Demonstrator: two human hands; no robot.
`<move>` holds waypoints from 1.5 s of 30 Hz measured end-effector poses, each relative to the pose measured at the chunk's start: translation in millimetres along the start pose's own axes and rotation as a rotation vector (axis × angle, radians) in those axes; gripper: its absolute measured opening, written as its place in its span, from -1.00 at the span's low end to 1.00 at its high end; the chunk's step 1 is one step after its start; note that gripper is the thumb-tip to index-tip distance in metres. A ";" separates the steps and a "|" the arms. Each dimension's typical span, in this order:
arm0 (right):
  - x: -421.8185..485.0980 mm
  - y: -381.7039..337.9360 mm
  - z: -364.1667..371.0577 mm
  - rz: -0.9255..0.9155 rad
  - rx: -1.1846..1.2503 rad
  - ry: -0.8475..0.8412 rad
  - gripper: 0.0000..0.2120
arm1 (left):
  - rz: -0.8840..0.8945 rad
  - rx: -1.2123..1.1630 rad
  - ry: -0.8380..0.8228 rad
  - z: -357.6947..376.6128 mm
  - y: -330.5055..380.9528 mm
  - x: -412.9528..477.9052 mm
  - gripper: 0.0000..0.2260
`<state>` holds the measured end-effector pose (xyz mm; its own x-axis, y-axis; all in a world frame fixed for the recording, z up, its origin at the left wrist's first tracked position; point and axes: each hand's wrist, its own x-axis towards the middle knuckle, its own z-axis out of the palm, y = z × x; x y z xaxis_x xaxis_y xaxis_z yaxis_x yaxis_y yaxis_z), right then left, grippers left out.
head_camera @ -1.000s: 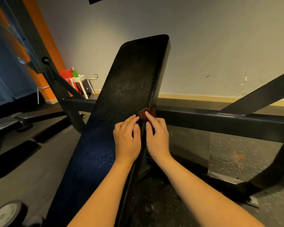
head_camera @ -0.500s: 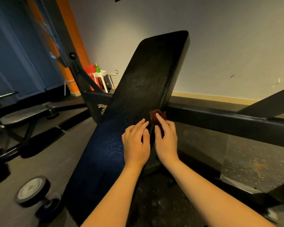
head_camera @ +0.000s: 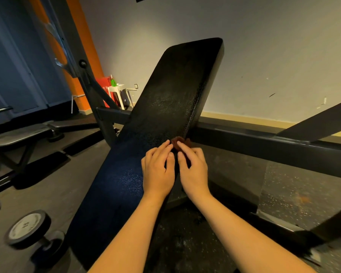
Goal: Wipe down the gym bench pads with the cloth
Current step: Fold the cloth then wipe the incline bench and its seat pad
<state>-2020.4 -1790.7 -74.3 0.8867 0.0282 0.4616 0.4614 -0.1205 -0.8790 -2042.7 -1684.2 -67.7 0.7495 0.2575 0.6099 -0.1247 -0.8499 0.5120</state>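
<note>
1. Over the last 1 s the view has swung, but both hands have hardly shifted on the pad (head_camera: 165, 103).
2. The cloth (head_camera: 181, 143) stays at the pad's right edge, beside the crossbar (head_camera: 244, 143).
3. The left hand (head_camera: 158, 170) lies flat, fingers straight; the right hand (head_camera: 194, 170), fingers nearly straight, presses the cloth.
4. Judgement: 1 edge spot is being worked, so the pad's upper stretch probably still needs wiping.

right hand (head_camera: 194, 174) presses cloth (head_camera: 183, 141) against bench pad (head_camera: 169, 107) edge
</note>
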 end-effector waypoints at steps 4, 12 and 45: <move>-23.6 4.1 -8.5 -0.020 -0.036 -0.106 -0.66 | 0.005 -0.005 -0.012 -1.4 -2.2 -2.9 -0.56; 29.9 -7.4 -2.9 -0.009 -0.060 0.031 -0.66 | -0.016 -0.025 -0.014 -3.9 -9.3 -20.0 -0.59; 9.9 14.8 -14.0 -0.094 -0.040 -0.132 -0.65 | -0.294 0.097 0.113 -15.0 -9.8 -112.4 -0.63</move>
<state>-2005.2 -1806.0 -81.1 0.8371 0.1714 0.5196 0.5434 -0.1503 -0.8259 -2135.5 -1697.9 -132.2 0.6664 0.5432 0.5107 0.1530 -0.7700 0.6195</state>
